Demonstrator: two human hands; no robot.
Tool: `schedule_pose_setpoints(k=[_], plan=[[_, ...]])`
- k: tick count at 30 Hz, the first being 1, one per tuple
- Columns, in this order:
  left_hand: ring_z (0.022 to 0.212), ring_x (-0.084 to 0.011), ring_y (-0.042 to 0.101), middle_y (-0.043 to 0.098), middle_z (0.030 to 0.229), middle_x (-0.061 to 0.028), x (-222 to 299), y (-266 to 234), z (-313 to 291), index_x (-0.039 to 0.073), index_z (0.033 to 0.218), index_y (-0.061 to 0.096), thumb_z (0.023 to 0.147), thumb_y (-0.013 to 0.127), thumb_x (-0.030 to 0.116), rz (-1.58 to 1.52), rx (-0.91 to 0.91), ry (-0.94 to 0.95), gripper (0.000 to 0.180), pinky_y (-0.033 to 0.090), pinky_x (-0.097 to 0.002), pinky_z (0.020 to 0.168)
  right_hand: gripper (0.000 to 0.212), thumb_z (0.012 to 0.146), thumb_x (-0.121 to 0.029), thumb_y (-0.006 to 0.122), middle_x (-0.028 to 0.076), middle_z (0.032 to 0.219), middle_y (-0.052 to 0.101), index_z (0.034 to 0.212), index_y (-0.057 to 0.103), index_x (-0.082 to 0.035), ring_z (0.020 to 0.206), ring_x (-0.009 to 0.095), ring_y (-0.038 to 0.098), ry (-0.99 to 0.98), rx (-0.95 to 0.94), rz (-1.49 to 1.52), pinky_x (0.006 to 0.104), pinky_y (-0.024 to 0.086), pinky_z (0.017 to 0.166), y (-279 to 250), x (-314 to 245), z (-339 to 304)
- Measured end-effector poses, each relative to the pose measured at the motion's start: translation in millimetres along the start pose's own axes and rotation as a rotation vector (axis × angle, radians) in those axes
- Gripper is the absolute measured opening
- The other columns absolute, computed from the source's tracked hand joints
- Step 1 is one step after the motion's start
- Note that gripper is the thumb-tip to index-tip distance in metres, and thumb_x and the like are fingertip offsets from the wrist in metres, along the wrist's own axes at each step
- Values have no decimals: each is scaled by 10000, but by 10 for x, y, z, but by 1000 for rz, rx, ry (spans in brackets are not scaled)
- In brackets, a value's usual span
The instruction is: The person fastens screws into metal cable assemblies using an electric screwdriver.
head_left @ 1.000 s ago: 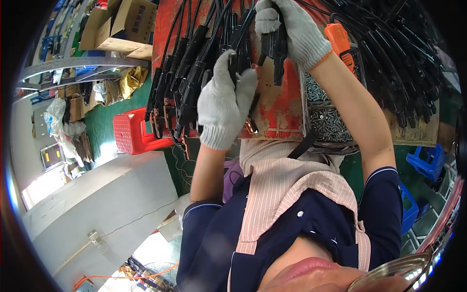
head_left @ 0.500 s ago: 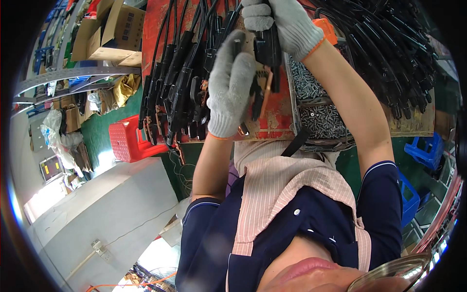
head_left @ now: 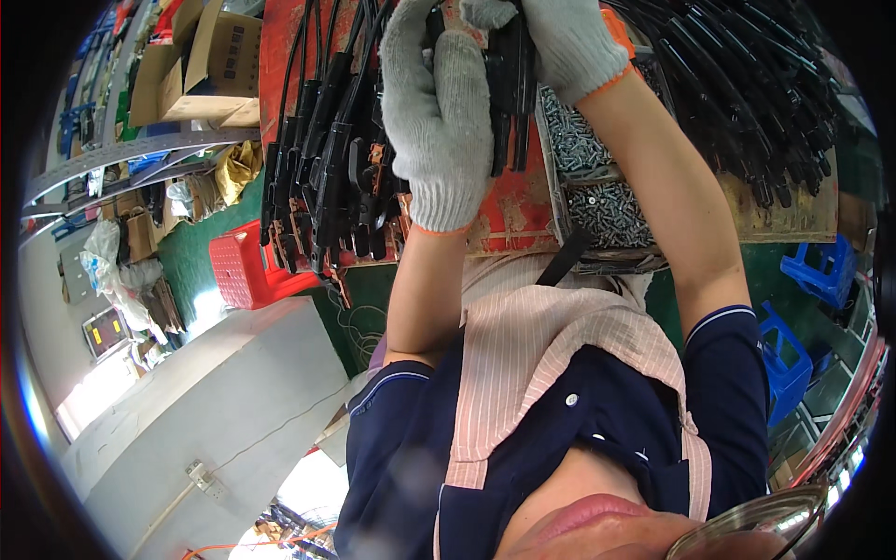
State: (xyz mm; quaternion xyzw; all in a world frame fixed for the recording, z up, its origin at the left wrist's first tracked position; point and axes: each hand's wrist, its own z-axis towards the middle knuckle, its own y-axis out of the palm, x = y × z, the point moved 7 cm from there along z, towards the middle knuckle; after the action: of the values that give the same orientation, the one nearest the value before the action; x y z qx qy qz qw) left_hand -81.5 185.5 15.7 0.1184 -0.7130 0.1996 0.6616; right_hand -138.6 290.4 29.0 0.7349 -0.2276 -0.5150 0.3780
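My right hand (head_left: 577, 49), in a whitish knit glove with an orange cuff, is closed round a black plastic handle (head_left: 511, 89) near the top edge. Two dark prongs point down from the handle over the red tabletop. Just to its left, my left hand (head_left: 439, 121), gloved the same way, has its fingers curled and its thumb raised. Something dark shows between them, but the top edge cuts it off. Left of this hand lies a row of black cabled handles (head_left: 331, 177) with copper-coloured metal ends.
Below my right wrist stands a tray of small silver screws (head_left: 611, 213). A big heap of black cabled handles (head_left: 747, 112) covers the right side. The worn red table (head_left: 518, 224) ends in front of my apron. A red stool (head_left: 243, 266) and blue stools (head_left: 821, 271) stand beside it.
My left hand has moved up beside the black handle, and its fingers have curled. The right hand has shifted slightly up with the handle still in it.
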Motion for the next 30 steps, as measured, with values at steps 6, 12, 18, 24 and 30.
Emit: schedule_pose_setpoints(k=[6, 12, 18, 24, 30], plan=[[1051, -153, 553, 558, 1224, -110, 189, 93, -223, -45, 1326, 464, 991, 489, 98, -523, -284, 706, 366, 442, -298, 950, 267, 966, -318, 571, -25, 586, 480, 782, 512, -133, 458, 120, 447, 13, 83, 60, 265, 401, 432, -87, -23, -72], [1057, -167, 551, 572, 1192, -109, 18, 221, -357, -34, 1298, 483, 1007, 439, 74, -978, -481, 949, 314, 430, -312, 965, 213, 960, -296, 583, -19, 637, 514, 852, 524, -122, 511, 107, 485, -88, 208, -186, 252, 413, 461, -82, -130, -225], [674, -125, 598, 600, 1019, -133, -277, 577, -708, 24, 1315, 353, 935, 573, 65, -364, -744, -405, 441, 527, -254, 573, 483, 963, -407, 536, 152, 1023, 657, 1099, 498, 55, 800, 222, 671, -554, 120, -1246, 285, 546, 671, -230, -588, -302], [613, -123, 532, 632, 920, -153, -524, 417, -1095, 127, 1335, 427, 925, 593, 41, -648, -494, -783, 450, 431, -226, 505, 640, 860, -555, 583, 186, 986, 629, 1299, 471, -103, 749, 336, 662, -230, 315, -2352, 424, 541, 612, -797, -540, -891], [492, -84, 443, 550, 779, -68, -705, 359, -1088, 158, 1305, 397, 929, 605, 95, -613, -758, -809, 435, 312, -202, 397, 725, 793, -421, 712, 205, 1014, 632, 1335, 404, -51, 848, 330, 659, -494, 285, -1770, 429, 530, 710, -983, -570, -1035]])
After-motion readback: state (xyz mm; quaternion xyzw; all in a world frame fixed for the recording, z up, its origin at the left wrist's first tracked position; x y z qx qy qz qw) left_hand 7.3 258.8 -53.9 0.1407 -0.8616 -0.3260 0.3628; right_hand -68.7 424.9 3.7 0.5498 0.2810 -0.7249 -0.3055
